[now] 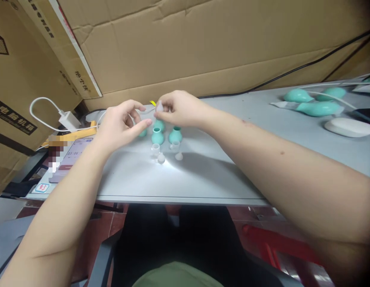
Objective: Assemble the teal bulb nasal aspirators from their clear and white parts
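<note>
My right hand [179, 107] pinches a small translucent white nozzle [159, 107], its narrow end up, over a teal rubber bulb [159, 126]. My left hand [119, 124] hovers to the left, fingers curved and apart with nothing visible between them. Another teal bulb [142, 132] is partly hidden behind its thumb. Closer to me stand two open-necked teal bulbs, a left one [157, 137] and a right one [175, 136]. Before them sit two clear plastic cups, one left [155, 149] and one right [175, 146], and two white cone-shaped pieces [161, 158].
More teal bulbs [319, 108] and a white rounded case [349, 126] lie at the far right of the grey table [185, 185]. On the left are a phone [71, 161], a yellow power strip [68, 135] and a white charger [69, 120]. Cardboard [202, 48] walls the back.
</note>
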A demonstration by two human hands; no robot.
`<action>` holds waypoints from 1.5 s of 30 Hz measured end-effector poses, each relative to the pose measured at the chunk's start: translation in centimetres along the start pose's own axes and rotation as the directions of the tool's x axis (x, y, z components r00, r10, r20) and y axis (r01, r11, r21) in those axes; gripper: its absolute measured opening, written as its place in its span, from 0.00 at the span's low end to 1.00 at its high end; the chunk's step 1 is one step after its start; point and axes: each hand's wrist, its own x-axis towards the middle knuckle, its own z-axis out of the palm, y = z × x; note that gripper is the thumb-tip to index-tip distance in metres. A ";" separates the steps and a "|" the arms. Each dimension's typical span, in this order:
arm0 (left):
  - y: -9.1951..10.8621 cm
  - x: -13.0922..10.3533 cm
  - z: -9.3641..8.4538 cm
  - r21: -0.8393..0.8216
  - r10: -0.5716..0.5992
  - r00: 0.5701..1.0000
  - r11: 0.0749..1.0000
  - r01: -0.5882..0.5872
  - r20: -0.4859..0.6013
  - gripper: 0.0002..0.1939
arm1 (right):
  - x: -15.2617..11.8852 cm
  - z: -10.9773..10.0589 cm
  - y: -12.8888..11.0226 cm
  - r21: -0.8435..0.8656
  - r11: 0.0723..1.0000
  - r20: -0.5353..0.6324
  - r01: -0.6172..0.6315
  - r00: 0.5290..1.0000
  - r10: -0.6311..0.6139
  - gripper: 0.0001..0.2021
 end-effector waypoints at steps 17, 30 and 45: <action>1.5 0.1 -0.5 0.029 0.093 0.992 0.995 -0.096 0.088 0.26 | -3.0 2.5 -5.3 0.690 0.722 -0.020 -0.048 0.996 0.085 0.25; -0.4 0.6 -2.0 0.033 0.074 0.972 0.996 -0.084 0.222 0.10 | -2.0 1.6 -2.7 0.475 0.865 -0.240 0.163 0.969 -0.051 0.08; 0.1 0.4 -3.0 0.175 -0.027 0.955 0.984 -0.026 0.295 0.18 | -3.5 2.8 -3.4 0.139 0.963 -0.076 0.230 0.972 -0.221 0.05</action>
